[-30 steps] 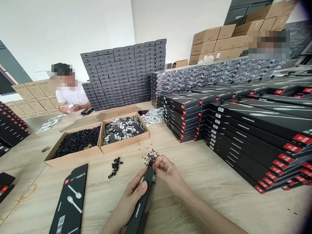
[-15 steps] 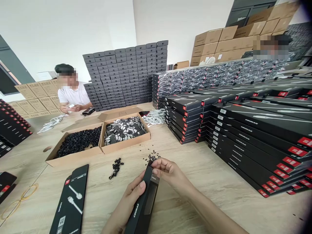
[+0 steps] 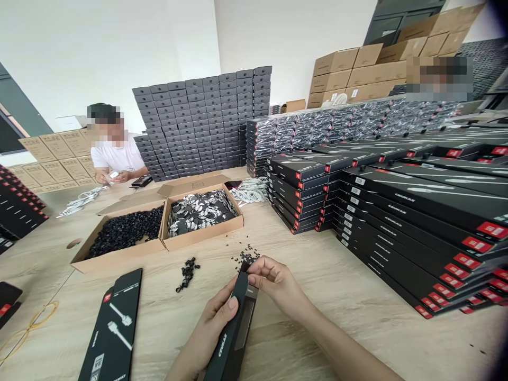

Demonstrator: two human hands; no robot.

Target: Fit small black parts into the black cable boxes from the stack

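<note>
Toward the far edge of the counter [image 3: 349, 338], one open carton [image 3: 119, 258] holds small black pieces, its neighbour [image 3: 204, 233] black-and-white tags. Above the near side tilts a slim black box [image 3: 230, 333], windowed and white-lettered: the left hand's [image 3: 218, 315] grip wraps it; the right hand's [image 3: 275, 283] narrow grip touches its upper end, pinching or not I cannot tell.

**Stock piled high on your far side**

Along the far edge of your tabletop [image 3: 397, 344] you face a tall wall of grey boxes [image 3: 202, 119], with plastic-wrapped packs [image 3: 301, 133] stacked to its right. Brown cartons [image 3: 335, 61] are piled behind those packs. To your left, beyond the far edge, stand lighter cartons [image 3: 55, 153] and a person in a white shirt [image 3: 119, 155], white cables [image 3: 81, 201] lying near. Toward your near left corner, a looped yellow band [image 3: 34, 327] rests.
</note>
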